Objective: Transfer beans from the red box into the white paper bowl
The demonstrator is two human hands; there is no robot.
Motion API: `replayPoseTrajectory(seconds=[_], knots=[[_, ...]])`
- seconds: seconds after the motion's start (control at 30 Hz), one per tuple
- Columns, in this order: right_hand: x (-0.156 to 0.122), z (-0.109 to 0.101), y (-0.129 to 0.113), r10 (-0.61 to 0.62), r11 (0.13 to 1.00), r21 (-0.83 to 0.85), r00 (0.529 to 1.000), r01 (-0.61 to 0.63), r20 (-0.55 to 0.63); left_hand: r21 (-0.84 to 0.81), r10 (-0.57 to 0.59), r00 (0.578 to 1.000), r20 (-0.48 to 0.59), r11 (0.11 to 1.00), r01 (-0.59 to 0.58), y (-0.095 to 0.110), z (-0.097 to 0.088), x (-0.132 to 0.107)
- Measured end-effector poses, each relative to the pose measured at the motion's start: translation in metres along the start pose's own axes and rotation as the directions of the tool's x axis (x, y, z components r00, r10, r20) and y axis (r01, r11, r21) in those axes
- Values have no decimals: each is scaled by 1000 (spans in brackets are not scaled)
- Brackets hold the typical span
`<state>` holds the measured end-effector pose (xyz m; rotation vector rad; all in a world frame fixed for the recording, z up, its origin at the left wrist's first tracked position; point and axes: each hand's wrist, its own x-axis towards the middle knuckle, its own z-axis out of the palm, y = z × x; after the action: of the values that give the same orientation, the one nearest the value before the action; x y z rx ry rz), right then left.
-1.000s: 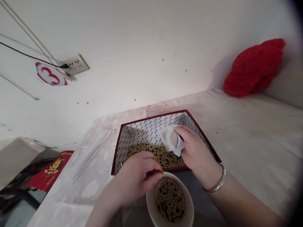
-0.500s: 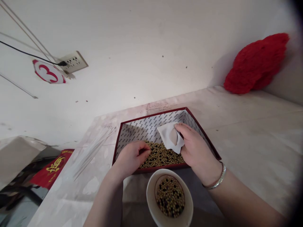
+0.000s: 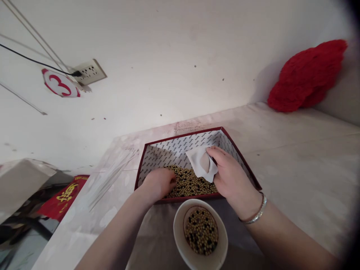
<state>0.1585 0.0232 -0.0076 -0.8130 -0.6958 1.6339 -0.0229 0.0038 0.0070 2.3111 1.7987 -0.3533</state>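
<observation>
My right hand (image 3: 229,170) grips a small white pouch (image 3: 200,165) near its edge, thumb and fingers closed on it, above the open box. The pouch looks soft, and its mouth gapes a little. My left hand (image 3: 159,182) reaches into the left part of the box, fingertips curled down among small tan and black beads (image 3: 191,183). What those fingers hold, if anything, is hidden. The box (image 3: 184,135) has a dark red rim and a white lining with dark printed marks. Just in front of it stands a white paper cup (image 3: 180,228) with similar beads inside.
Thin clear strips or sticks (image 3: 112,180) lie on the pale tablecloth (image 3: 292,180) left of the box. A fluffy red object (image 3: 308,77) rests against the wall at the right. A socket with a plug (image 3: 91,73) and a red item with yellow lettering (image 3: 64,198) are at the left.
My left hand has dipped lower into the beads, its fingers now turned down and partly hidden. My right hand holds the pouch almost still.
</observation>
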Motion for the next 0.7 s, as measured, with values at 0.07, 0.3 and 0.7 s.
replayPoseTrajectory(seconds=[0.07, 0.3, 0.7], knots=[[-1, 1, 0, 13, 1000, 15, 1000, -13, 11, 68, -10, 997, 78, 998, 5, 3, -2, 3], [-2, 2, 0, -9, 998, -57, 1000, 9, 12, 181, 4, 977, 212, 983, -43, 7, 2, 8], [-2, 3, 0, 33, 999, 10, 998, -34, 61, 81, -49, 973, -225, 994, 69, 4, -2, -6]])
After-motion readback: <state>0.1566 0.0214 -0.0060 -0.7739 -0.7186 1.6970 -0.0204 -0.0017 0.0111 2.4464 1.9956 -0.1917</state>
